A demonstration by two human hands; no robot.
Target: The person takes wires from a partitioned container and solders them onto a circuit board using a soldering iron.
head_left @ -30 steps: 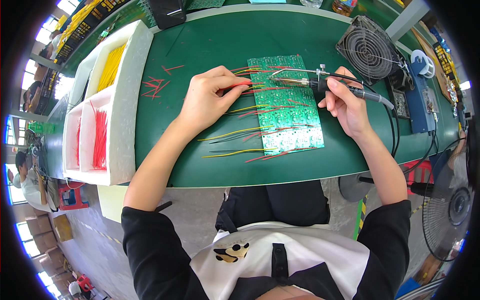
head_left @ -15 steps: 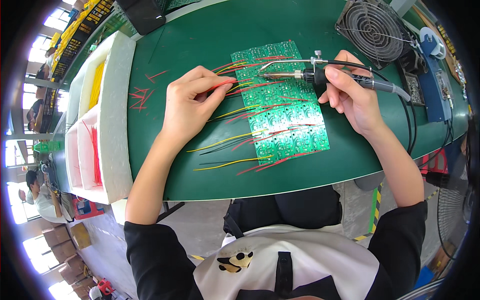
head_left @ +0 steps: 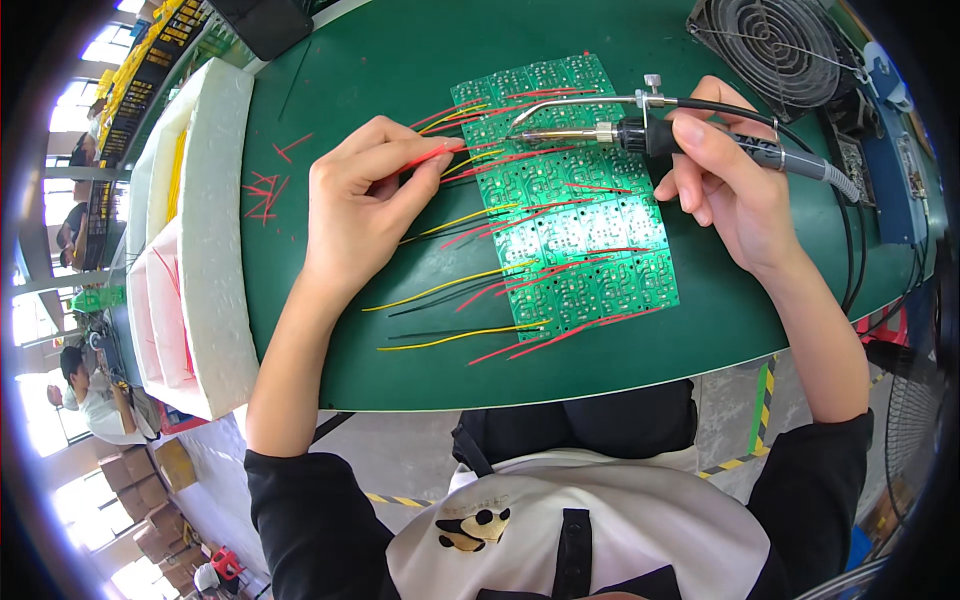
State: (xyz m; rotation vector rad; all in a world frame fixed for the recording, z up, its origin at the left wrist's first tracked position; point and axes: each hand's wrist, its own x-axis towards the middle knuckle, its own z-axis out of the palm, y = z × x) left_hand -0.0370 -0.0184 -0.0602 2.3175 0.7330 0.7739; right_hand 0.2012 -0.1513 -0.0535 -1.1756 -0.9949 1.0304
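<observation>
A panel of green circuit boards (head_left: 580,245) lies on the green bench. Red, yellow and black wires stick out from its left side, among them a yellow wire (head_left: 450,286). My left hand (head_left: 365,195) pinches a red wire (head_left: 432,157) between thumb and fingertips, just left of the panel's upper part. In my right hand (head_left: 725,175) is a soldering iron (head_left: 650,137), held like a pen above the upper part of the panel. A thin curved metal tube (head_left: 570,101) is clamped along the iron. Its tip points left; whether it touches the board I cannot tell.
Left stands a white foam box (head_left: 215,240) with compartments of yellow and red wires. Short red wire pieces (head_left: 266,195) lie beside it. At the back right are a fan (head_left: 775,45) and a blue device (head_left: 893,170), with black cables near my right forearm. A person (head_left: 100,395) sits far left.
The whole view has shifted slightly, with the panel appearing a little larger. Both hands keep their grips, and the iron stays over the same upper area of the panel.
</observation>
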